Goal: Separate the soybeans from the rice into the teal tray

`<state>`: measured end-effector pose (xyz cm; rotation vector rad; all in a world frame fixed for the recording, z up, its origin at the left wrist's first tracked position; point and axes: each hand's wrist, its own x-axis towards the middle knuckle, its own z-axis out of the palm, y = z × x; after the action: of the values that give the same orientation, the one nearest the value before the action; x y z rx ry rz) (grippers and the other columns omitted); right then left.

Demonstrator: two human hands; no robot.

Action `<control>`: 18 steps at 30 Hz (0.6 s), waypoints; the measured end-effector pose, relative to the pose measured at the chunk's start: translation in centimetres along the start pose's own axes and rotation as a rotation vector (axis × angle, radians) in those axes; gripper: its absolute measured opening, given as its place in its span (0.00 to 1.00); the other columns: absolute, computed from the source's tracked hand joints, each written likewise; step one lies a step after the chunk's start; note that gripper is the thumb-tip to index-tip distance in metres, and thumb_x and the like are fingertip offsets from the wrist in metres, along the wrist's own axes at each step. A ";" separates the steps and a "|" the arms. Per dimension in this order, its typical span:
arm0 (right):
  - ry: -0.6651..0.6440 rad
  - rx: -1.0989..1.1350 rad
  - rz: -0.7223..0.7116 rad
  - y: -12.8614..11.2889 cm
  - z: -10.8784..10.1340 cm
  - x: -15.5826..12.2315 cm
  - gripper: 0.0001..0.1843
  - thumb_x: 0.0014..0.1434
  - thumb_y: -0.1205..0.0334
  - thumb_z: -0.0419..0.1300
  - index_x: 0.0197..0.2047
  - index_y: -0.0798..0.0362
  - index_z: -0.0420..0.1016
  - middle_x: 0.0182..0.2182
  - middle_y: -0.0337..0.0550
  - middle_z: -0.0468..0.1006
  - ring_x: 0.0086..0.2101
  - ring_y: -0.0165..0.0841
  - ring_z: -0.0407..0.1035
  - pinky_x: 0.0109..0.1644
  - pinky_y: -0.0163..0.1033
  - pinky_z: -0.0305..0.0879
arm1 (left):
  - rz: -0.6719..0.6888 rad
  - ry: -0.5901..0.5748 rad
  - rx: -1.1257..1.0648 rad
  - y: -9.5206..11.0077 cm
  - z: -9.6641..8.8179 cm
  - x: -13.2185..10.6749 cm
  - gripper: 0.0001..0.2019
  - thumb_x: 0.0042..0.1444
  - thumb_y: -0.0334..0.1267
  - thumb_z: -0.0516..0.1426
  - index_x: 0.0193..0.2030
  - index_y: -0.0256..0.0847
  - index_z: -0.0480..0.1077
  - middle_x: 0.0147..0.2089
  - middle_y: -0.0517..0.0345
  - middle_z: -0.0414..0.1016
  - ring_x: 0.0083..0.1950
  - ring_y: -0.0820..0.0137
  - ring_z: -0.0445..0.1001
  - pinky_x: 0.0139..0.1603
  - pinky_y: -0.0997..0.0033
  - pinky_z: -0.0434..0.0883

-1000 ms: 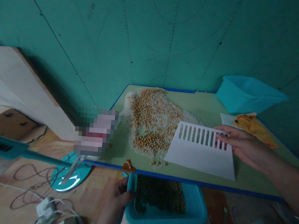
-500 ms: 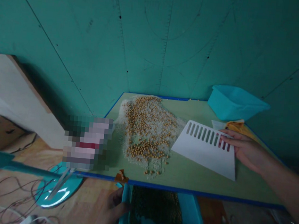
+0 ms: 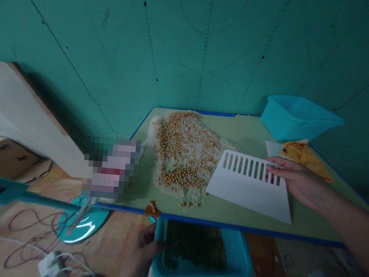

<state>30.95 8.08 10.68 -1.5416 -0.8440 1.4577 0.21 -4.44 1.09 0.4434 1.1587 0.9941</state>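
Observation:
My right hand point(image 3: 297, 183) grips the slotted top edge of a white plastic scraper point(image 3: 247, 189), whose lower edge rests on the green table point(image 3: 243, 130). Left of the scraper lies a heap of yellow soybeans mixed with white rice point(image 3: 183, 151). Below the table's front edge, my left hand point(image 3: 144, 249) holds the left rim of a blue tray point(image 3: 234, 272) that contains dark green beans point(image 3: 196, 245). A few loose beans lie near the table's edge above the tray.
A blue tub point(image 3: 298, 116) stands at the table's back right, with a yellow cloth point(image 3: 305, 155) and a white sheet in front of it. A blurred-out object point(image 3: 112, 166) sits at the table's left edge. A teal fan base point(image 3: 83, 222) and cables lie on the floor.
The scraper shifted a little left toward the heap between the frames. The view rocked down and back up. My left hand stayed on the tray rim.

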 end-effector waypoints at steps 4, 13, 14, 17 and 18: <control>0.015 -0.001 0.021 -0.1 0.6 -0.2 0.08 0.50 0.75 0.57 0.31 0.52 0.72 0.20 0.37 0.78 0.20 0.27 0.71 0.27 0.31 0.65 | 0.008 0.015 -0.017 -0.1 0.0 0.1 0.10 0.32 0.29 0.61 0.27 0.40 0.77 0.19 0.62 0.74 0.26 0.67 0.72 0.27 0.73 0.68; 0.012 0.006 0.053 0.4 1.2 -0.5 0.08 0.51 0.75 0.56 0.32 0.52 0.71 0.21 0.37 0.78 0.20 0.26 0.71 0.27 0.31 0.65 | 0.014 -0.018 -0.014 -0.3 -0.2 0.2 0.09 0.32 0.30 0.61 0.26 0.40 0.77 0.19 0.62 0.73 0.26 0.67 0.72 0.28 0.72 0.68; 0.003 0.008 0.054 0.5 1.3 -0.6 0.09 0.51 0.75 0.56 0.32 0.52 0.71 0.21 0.36 0.78 0.21 0.27 0.71 0.27 0.31 0.65 | 0.018 -0.013 -0.011 -0.3 -0.2 0.2 0.09 0.32 0.30 0.61 0.26 0.40 0.77 0.19 0.62 0.73 0.26 0.67 0.72 0.28 0.72 0.68; -0.002 0.000 0.066 0.5 1.6 -0.8 0.09 0.51 0.75 0.56 0.31 0.52 0.71 0.20 0.36 0.77 0.21 0.27 0.71 0.27 0.31 0.65 | 0.035 0.014 -0.010 -0.5 -0.4 0.3 0.08 0.33 0.30 0.61 0.25 0.40 0.76 0.20 0.61 0.74 0.27 0.67 0.73 0.29 0.72 0.68; 0.006 -0.005 0.071 0.4 1.7 -0.8 0.09 0.51 0.75 0.55 0.31 0.52 0.71 0.20 0.35 0.77 0.20 0.27 0.71 0.27 0.31 0.65 | 0.035 0.017 -0.010 -0.5 -0.4 0.3 0.08 0.33 0.30 0.61 0.24 0.40 0.76 0.20 0.61 0.74 0.27 0.67 0.73 0.29 0.72 0.68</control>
<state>29.13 7.34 10.69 -1.5932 -0.7967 1.5023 0.05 -4.51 0.41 0.4490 1.1638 1.0355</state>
